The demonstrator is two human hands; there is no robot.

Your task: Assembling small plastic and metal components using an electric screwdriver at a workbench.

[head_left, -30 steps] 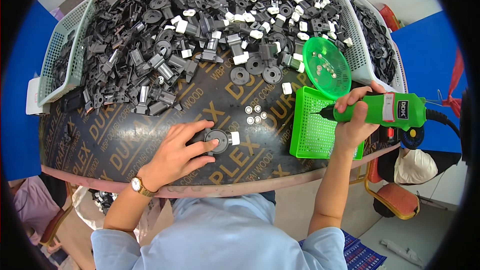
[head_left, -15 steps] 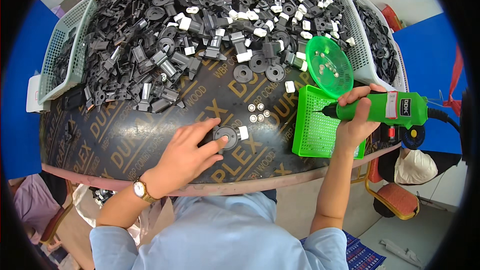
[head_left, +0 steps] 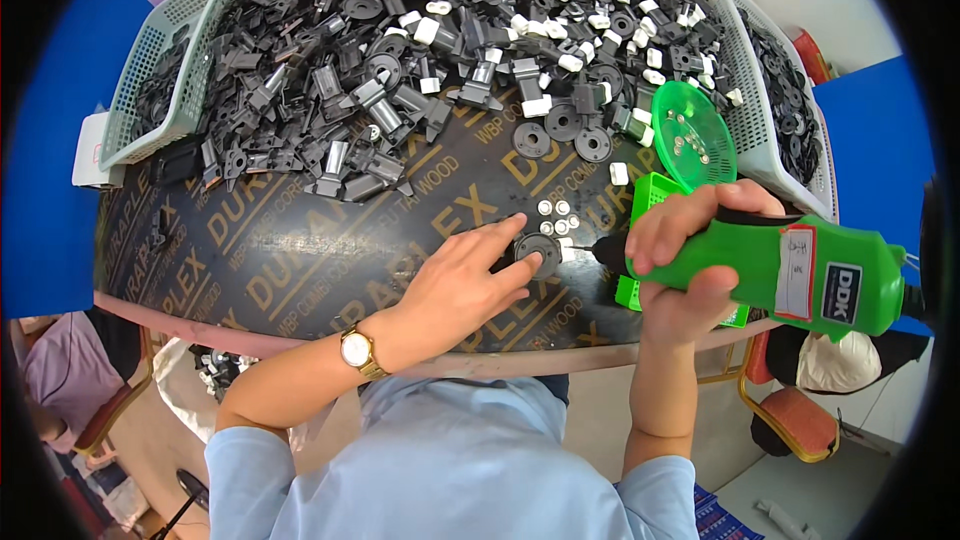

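Note:
My left hand (head_left: 458, 285) holds down a black round plastic part (head_left: 536, 262) on the tabletop, thumb on its face and fingers along its left side. My right hand (head_left: 690, 260) is wrapped round a green electric screwdriver (head_left: 752, 265). The tool lies nearly level and its thin bit points left, at the white end of the part. Whether the bit touches it, I cannot tell. Just beyond the part sits a small cluster of silvery round metal pieces (head_left: 561, 224).
Black plastic parts with white blocks form a large heap (head_left: 330, 70) across the back. Pale crates of black parts stand at left (head_left: 200, 90) and right (head_left: 745, 80). A green round bowl (head_left: 665, 135) holds small metal pieces. A green basket (head_left: 650, 190) is partly hidden behind my right hand.
The screwdriver has come from above the green basket leftward to the black part, and it looks larger now. My left hand keeps its hold on the part. The whole view has shifted slightly.

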